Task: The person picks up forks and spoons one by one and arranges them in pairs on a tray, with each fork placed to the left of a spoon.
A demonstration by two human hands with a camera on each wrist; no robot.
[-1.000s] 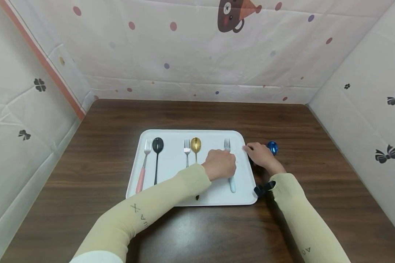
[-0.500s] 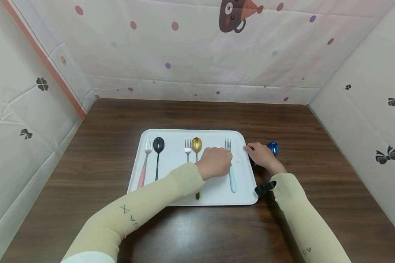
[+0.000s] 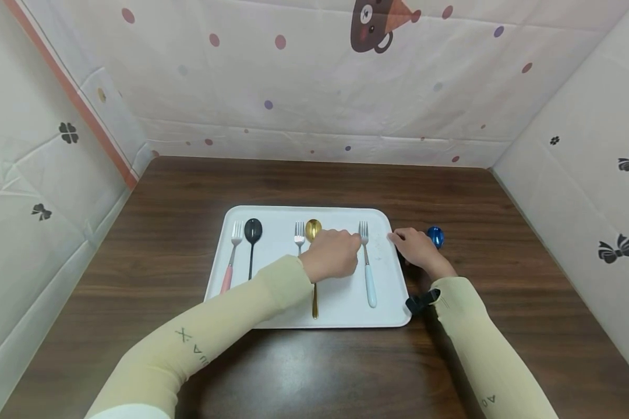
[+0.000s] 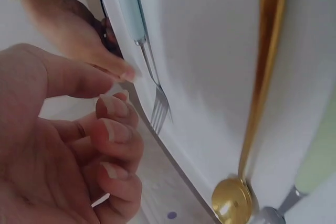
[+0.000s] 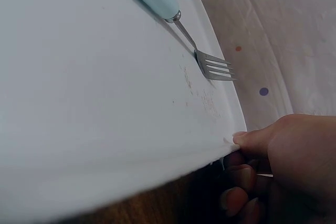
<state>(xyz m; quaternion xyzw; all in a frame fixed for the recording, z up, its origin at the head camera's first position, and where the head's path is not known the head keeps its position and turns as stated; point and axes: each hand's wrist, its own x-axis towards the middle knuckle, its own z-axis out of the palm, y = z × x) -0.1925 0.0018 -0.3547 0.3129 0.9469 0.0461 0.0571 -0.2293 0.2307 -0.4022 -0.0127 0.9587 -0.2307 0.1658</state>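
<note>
A white tray (image 3: 276,233) lies on the table with cutlery in a row. My left hand (image 3: 332,254) is over its right half, with fingers loosely curled and holding nothing, as the left wrist view shows. Just right of it lies a light-blue-handled fork (image 3: 370,279). Beneath it is a gold spoon (image 4: 262,77), partly covered in the head view. A green-handled fork (image 4: 317,156) sits beside that spoon. At the tray's right side my right hand (image 3: 415,247) pinches the rim, thumb on top and fingers underneath.
A pink-handled fork (image 3: 229,267) and a black spoon (image 3: 253,233) lie on the tray's left part. Behind the right hand, a blue spoon (image 3: 435,235) shows its bowl on the wooden table (image 3: 314,372). Patterned cloth walls (image 3: 304,87) enclose the table.
My left hand has moved left, away from the light-blue-handled fork, uncovering it and coming over the gold spoon. The right hand has stayed on the tray's rim.
</note>
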